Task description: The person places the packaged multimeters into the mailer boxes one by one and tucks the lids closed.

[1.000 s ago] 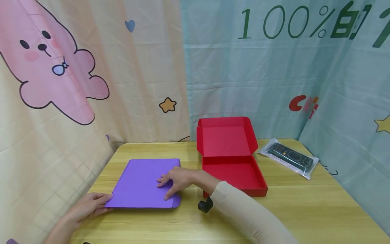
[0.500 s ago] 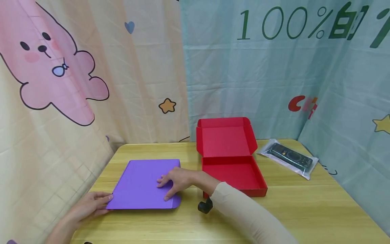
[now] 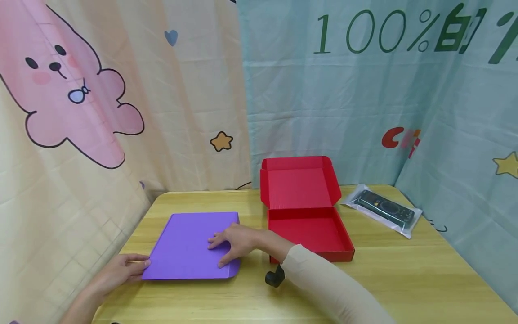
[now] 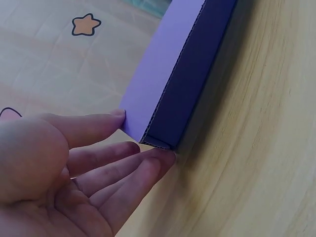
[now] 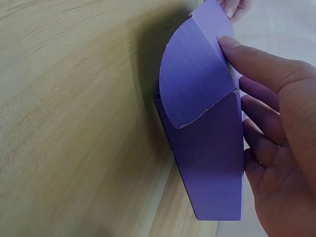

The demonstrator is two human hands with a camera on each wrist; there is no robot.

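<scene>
A purple cardboard box (image 3: pixel 190 245) lies on the left half of the table, its lid lowered over it. At its near left corner my left hand (image 3: pixel 121 272) pinches the lid edge, thumb on top and fingers at the side. In the left wrist view the box's front corner (image 4: pixel 153 133) shows a dark front face below the lid. My right hand (image 3: pixel 238 243) rests on the right part of the lid with fingers spread. The right wrist view shows a rounded side flap (image 5: pixel 197 74) hanging outside the box's side, close to the right thumb.
An open red cardboard box (image 3: pixel 311 234) stands right of the purple one, its lid upright. Behind it to the right lies a dark multimeter-like device (image 3: pixel 386 208) in a clear bag. A black piece (image 3: pixel 275 276) shows under the right wrist. Curtains hang around the wooden table (image 3: pixel 388 288).
The near edge of the purple lid has come down slightly, with the left hand still at its corner. The right hand stays on the lid.
</scene>
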